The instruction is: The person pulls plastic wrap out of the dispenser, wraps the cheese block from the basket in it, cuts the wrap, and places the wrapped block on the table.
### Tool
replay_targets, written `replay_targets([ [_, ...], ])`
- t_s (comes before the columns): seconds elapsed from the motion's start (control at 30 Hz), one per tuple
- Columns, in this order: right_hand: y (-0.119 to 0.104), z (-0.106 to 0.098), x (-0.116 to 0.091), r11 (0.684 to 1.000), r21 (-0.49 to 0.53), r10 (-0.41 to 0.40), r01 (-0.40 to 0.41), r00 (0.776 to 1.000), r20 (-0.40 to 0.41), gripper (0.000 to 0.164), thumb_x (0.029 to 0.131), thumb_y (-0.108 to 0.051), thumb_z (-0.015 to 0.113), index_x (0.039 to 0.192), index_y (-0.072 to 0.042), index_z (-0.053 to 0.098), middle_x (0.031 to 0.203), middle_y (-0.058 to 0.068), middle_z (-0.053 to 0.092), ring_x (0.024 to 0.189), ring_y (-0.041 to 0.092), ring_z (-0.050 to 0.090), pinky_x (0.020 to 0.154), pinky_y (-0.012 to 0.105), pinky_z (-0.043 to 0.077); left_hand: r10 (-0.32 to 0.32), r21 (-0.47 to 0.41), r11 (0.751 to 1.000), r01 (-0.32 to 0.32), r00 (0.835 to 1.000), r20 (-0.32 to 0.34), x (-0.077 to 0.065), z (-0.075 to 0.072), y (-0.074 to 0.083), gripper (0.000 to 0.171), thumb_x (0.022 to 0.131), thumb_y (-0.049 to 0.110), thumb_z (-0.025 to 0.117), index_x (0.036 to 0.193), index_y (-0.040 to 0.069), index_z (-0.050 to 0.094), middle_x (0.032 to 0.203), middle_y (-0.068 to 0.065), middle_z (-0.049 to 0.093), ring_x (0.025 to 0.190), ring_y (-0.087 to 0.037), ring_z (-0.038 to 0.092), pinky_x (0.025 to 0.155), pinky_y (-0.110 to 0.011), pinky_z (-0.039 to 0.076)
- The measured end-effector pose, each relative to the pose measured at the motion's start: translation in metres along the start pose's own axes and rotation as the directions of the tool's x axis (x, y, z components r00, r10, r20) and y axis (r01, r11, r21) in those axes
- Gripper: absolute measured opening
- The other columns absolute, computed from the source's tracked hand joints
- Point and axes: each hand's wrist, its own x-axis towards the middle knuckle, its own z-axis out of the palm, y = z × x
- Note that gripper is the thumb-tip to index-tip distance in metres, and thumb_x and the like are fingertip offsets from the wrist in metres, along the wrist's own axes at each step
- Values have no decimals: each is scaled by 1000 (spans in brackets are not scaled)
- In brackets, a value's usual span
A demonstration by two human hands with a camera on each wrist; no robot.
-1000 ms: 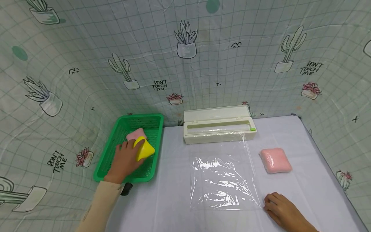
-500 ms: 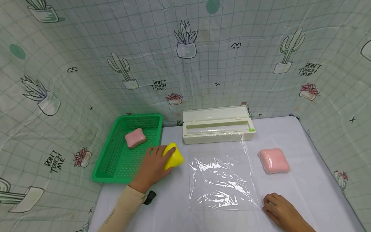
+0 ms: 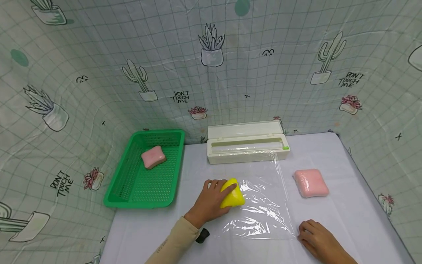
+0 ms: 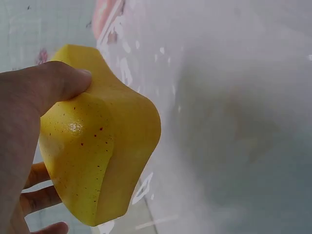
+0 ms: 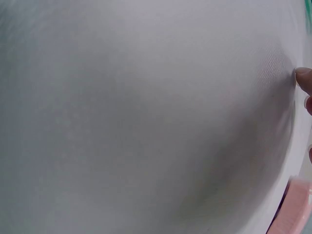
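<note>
In the head view my left hand (image 3: 210,203) grips a yellow soap bar (image 3: 232,193) over the left part of a clear sheet of plastic wrap (image 3: 260,209). The left wrist view shows my thumb across the speckled yellow soap bar (image 4: 105,131), with other fingers behind it. At the sheet's near right corner, my right hand (image 3: 318,240) rests on the table with curled fingers and appears to pinch the wrap there. Only its fingertips (image 5: 304,80) show in the right wrist view. A wrapped pink soap bar (image 3: 311,183) lies beyond the right hand.
A green basket (image 3: 110,200) at the left holds an unwrapped pink soap bar (image 3: 153,157). Behind the sheet stands a white wrap dispenser (image 3: 247,157), lid raised, its film running out toward me. Patterned cloth (image 3: 230,84) closes off the back and sides.
My left hand has lifted the yellow soap bar out of the green basket and carried it right, over the plastic wrap. The right hand has stayed at the sheet's corner.
</note>
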Motion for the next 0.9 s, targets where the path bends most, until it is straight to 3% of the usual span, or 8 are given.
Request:
replay_targets([
  [0.27, -2, -1, 1, 1000, -6, 21, -21, 1000, 11, 64, 115, -45, 28, 74, -19, 69, 90, -8, 60, 82, 13, 55, 74, 24, 45, 66, -2, 998, -66, 994, 90, 16, 16, 25, 73, 91, 51, 79, 155, 32, 50, 145, -1, 59, 129, -20, 56, 112, -45, 43],
  [0.47, -4, -3, 3, 999, -23, 34, -34, 999, 16, 66, 115, -45, 25, 71, -20, 68, 90, -10, 59, 82, 11, 54, 74, 24, 44, 121, 18, 992, -123, 989, 86, 22, 23, 35, 70, 91, 51, 77, 154, 34, 51, 143, 1, 60, 127, -18, 58, 108, -42, 44],
  [0.9, -7, -3, 2, 999, -18, 46, -46, 999, 24, 65, 115, -46, 26, 74, -19, 69, 90, -10, 60, 82, 11, 55, 75, 24, 45, 206, -4, 978, -208, 966, 156, 33, 40, 54, 71, 93, 54, 75, 157, 38, 48, 149, 4, 57, 132, -16, 54, 112, -42, 42],
])
